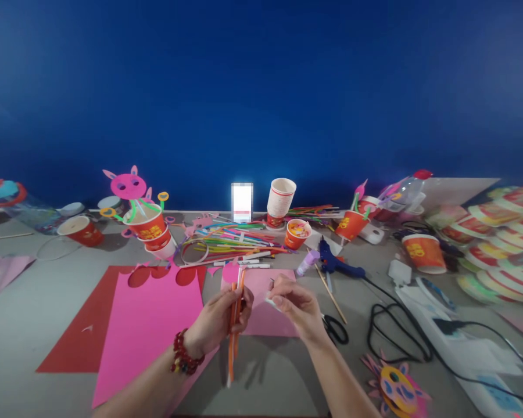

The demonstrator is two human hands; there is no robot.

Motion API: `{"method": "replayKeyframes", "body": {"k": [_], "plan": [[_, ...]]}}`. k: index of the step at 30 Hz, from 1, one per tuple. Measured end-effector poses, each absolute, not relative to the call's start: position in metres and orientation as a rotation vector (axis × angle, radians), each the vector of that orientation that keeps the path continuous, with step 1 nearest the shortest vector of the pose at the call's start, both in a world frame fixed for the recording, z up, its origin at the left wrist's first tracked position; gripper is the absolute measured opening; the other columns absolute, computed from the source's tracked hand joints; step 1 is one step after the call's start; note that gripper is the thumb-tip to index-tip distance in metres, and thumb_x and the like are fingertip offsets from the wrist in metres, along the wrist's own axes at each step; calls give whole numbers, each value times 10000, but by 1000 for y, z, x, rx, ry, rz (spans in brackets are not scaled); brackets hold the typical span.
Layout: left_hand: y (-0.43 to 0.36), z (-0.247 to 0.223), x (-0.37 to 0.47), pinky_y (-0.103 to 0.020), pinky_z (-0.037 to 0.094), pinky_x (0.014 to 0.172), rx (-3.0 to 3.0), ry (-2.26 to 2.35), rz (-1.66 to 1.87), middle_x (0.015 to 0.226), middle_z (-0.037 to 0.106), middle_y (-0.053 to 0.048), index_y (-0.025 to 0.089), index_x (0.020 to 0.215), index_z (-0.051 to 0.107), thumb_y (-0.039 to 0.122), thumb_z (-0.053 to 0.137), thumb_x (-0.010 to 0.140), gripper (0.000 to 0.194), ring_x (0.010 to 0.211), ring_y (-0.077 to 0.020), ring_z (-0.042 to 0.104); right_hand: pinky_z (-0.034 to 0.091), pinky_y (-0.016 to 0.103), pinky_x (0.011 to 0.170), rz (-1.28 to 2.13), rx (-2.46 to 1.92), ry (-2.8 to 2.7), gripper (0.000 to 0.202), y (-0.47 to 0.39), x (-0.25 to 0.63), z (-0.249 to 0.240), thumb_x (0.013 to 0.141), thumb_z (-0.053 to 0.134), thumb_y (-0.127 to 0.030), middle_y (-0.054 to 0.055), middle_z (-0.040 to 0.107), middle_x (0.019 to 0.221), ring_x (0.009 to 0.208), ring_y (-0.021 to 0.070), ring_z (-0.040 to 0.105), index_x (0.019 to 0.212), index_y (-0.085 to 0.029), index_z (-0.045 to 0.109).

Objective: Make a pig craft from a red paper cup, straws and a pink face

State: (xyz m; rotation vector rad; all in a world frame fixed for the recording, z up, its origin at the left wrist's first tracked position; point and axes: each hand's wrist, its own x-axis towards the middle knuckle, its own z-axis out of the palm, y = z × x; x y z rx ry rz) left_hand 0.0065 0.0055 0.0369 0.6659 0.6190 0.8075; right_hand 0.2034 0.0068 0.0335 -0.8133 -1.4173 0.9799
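Note:
My left hand (215, 319), with a beaded bracelet at the wrist, is closed around a small upright bundle of orange and white pipe cleaners (232, 357). The ends stick out above and below the fist. To the right of it, my right hand (297, 305) pinches a small pale piece between thumb and fingers; its kind is too small to tell. Both hands are over a light pink sheet (283, 328). A bright pink sheet (148, 331) with rounded cut-outs lies on a red sheet (74, 337) to the left. Black-handled scissors (336, 330) rest beside my right wrist.
Loose coloured pipe cleaners (230, 237) and markers (253, 264) lie beyond the hands. A blue glue gun (337, 261) trails a black cord toward a power strip (453, 354). Stacked paper cups (281, 197) and a decorated cup (146, 223) stand at the back.

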Motion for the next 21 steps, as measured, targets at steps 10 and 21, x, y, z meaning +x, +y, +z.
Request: {"method": "replayKeyframes", "body": {"k": [10,21], "plan": [[-12,30,16,-207,506,406,651,419,610,768,729,-67,160,915,548,380,517,981,231,451,-142,670,500,303,707,759,-1094,-1431,113,7,201,33,888,692,-312,41,707,815,769,199,632,856,-210,730],[-17,15,17,-224,564,476,703,283,572,852,758,-118,147,994,540,327,422,1028,218,541,-171,730,453,284,669,966,-1067,-1397,79,5,194,34,853,711,-277,19,667,764,694,169,569,823,-204,717]]}}
